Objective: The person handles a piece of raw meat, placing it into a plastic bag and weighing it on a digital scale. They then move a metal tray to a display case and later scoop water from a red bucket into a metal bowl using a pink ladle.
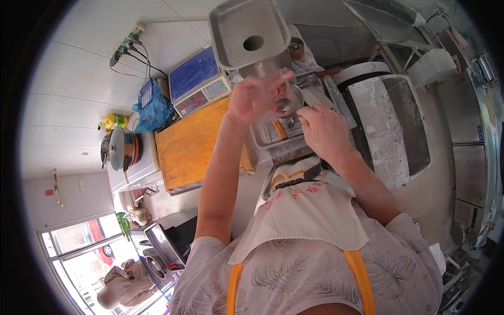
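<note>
My left hand (pixel 250 100) is raised in front of the meat grinder, its fingers stretched to the right. Thin clear plastic (pixel 292 93), seemingly a bag, hangs from it, partly blurred. Red ground meat (pixel 280 89) shows at the plastic. My right hand (pixel 325 132) is closed on the handle of a metal spoon (pixel 284 104), whose bowl is beside the meat. Underneath is a metal tray (pixel 262 146) holding a tool with an orange-yellow handle (pixel 280 130) and another spoon (pixel 291 123). Above my hands stands the grinder's feed pan (pixel 232 37) with a round hole.
On the left are a digital scale (pixel 195 75), a wooden board (pixel 193 145), a blue plastic bag (pixel 155 108) and a lidded pot (pixel 120 147). To the right stands a floury machine (pixel 382 130). A red-handled tool (pixel 327 72) lies behind my hands. Another person (pixel 128 281) is beyond the window.
</note>
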Demonstrator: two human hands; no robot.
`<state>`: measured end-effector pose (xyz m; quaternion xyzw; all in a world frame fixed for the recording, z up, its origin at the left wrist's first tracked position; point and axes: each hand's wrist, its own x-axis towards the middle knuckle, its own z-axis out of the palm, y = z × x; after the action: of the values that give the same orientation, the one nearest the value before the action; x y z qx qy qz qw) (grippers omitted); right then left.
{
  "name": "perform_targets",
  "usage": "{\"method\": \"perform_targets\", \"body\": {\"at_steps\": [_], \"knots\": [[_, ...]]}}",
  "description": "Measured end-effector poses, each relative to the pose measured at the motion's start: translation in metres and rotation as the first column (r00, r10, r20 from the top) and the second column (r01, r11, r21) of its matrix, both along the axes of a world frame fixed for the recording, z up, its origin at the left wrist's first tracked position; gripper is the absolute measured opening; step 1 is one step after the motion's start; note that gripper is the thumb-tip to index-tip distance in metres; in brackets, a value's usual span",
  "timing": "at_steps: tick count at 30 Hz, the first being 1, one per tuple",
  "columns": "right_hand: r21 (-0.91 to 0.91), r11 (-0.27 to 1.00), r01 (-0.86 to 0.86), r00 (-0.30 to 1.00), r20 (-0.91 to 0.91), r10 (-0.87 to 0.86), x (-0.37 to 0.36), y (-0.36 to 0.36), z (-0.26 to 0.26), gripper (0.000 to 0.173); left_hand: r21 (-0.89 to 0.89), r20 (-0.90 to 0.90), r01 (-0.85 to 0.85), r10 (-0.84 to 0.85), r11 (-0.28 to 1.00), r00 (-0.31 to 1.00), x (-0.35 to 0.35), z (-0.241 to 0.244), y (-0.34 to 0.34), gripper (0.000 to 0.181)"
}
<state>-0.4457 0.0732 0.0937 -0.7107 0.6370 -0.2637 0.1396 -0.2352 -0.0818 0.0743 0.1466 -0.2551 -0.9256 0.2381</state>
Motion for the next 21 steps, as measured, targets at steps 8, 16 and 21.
{"method": "perform_targets", "body": {"at_steps": [8, 16, 21], "knots": [[-0.036, 0.999, 0.025, 0.999, 0.026, -0.024, -0.001, 0.007, -0.011, 0.014, 0.105, -0.219, 0.061, -0.037, 0.993, 0.975, 0.006, -0.014, -0.006, 0.077], [-0.056, 0.997, 0.047, 0.997, 0.066, -0.044, -0.003, 0.011, -0.018, 0.013, 0.157, -0.25, 0.058, -0.017, 0.986, 0.968, 0.003, -0.009, -0.001, 0.084], [-0.016, 0.999, 0.039, 0.994, 0.102, -0.037, -0.004, 0.012, -0.018, 0.012, 0.19, -0.414, 0.179, -0.087, 0.965, 0.906, 0.003, -0.017, -0.006, 0.084]]}}
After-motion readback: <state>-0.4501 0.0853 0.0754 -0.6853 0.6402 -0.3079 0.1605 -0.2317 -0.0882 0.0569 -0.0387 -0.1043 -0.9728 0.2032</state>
